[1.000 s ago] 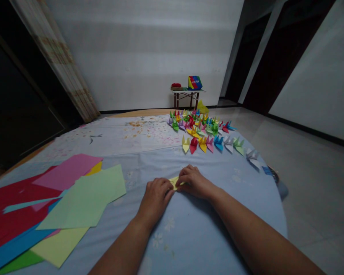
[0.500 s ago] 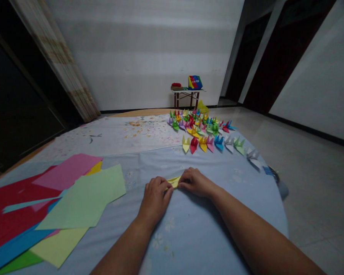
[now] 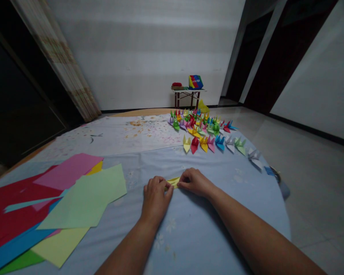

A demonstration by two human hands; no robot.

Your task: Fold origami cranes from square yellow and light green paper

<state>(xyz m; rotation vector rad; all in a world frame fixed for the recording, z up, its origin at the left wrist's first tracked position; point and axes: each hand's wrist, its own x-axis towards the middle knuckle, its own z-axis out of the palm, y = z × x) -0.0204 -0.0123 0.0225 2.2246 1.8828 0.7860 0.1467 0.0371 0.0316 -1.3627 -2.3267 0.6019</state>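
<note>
Matt, creased yellow paper (image 3: 173, 182); smooth matt paper sheets (image 3: 86, 202); wrinkled cloth tablecloth (image 3: 218, 236).

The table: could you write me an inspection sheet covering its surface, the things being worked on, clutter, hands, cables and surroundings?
Surface: light blue patterned cloth nearest the person, wrinkled in places; whitish floral cloth farther off.
Things in hand: a narrow piece of yellow paper between the hands.
Clutter: coloured sheets overlapping at left; many folded figures at far right, the nearest in a row.
Hands: left hand and right hand each pinch one end of the yellow paper.
Cables: nothing seen.
Surroundings: curtain at left, wall ahead, small stand bearing a multicoloured box.
</note>
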